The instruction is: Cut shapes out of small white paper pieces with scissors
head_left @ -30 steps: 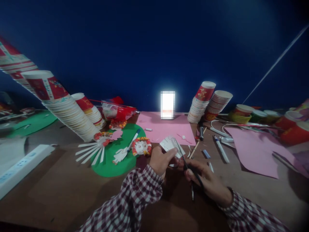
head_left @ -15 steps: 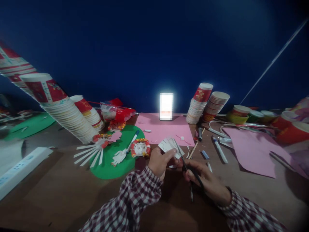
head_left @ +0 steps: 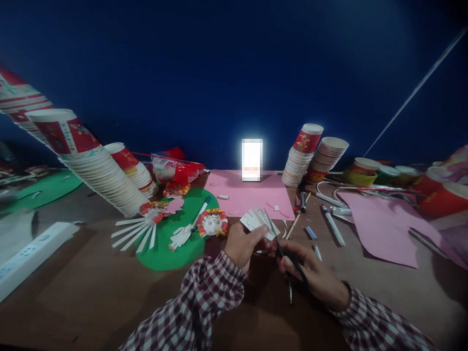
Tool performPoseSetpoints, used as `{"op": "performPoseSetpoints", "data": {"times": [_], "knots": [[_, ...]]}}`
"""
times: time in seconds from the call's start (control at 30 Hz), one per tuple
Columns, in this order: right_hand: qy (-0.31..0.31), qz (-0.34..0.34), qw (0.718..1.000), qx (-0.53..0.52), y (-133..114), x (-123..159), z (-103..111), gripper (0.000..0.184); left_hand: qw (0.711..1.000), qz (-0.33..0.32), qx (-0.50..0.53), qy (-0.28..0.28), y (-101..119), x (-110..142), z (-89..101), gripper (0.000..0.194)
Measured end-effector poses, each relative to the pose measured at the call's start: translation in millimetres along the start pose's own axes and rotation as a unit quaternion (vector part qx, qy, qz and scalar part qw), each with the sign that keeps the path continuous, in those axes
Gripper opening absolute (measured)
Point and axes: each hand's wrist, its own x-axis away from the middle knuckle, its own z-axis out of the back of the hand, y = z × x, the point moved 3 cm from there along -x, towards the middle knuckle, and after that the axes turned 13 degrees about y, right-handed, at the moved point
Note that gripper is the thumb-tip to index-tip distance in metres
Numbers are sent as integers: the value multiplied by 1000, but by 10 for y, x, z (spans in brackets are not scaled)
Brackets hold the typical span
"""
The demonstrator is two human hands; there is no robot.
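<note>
And here's the left hand (head_left: pixel 239 243), fingers drawn in close, thumb pressed flat over the white paper piece (head_left: pixel 258 219), the other fingertips tucked mostly out of sight beneath it. Across on the right hand (head_left: pixel 314 270), fingers curl snugly round the black handles of the scissors (head_left: pixel 302 275), a dark blade running up against the right part of the paper; how far apart the blades stand, I cannot tell.

The paper itself sits right in the middle, held tilted above the brown table (head_left: pixel 102 302), just this side of the pink sheet (head_left: pixel 237 187). It's pale, angular, stepped along its top edge, with thin dark curving lines across its face.

Now the lettering: over on the left, the leaning cup stack (head_left: pixel 98 170) wears a red print with a white band, green characters running down it, too blurred to read. The glowing screen (head_left: pixel 252 160) at the back is pixelated, its contents illegible.
</note>
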Motion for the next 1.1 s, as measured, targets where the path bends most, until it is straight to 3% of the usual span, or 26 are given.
{"op": "performPoseSetpoints", "data": {"times": [0.7,1.1], "knots": [[21,24,999,20,-33,1,-4,33,997,42,55,21,58,94,-90,18],[17,-1,1000,13,-37,12,-2,34,999,27,23,23,49,92,-70,17]]}}
